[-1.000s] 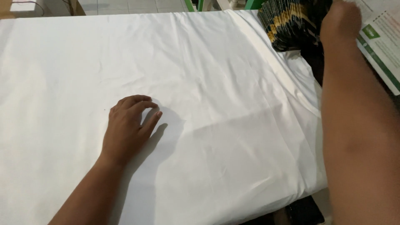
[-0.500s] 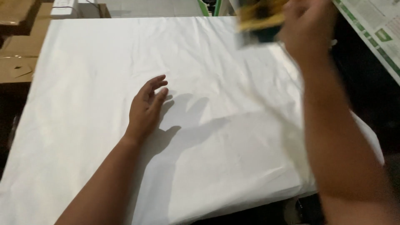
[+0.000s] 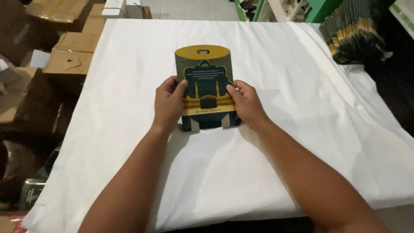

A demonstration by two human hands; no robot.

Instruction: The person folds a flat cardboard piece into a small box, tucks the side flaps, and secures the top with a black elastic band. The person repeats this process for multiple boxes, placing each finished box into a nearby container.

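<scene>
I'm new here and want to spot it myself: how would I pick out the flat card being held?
Find the white cloth over the table. At its middle, the left hand and right hand grip a flat dark-green card by its sides. Unlike the stack of similar cards at the far right corner, it lies alone.

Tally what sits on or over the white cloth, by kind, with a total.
Flat printed card pack, dark green and gold, held by left hand and right hand: 1
Stack of like packs, far right: 1
Hands: 2
Total: 4
</scene>
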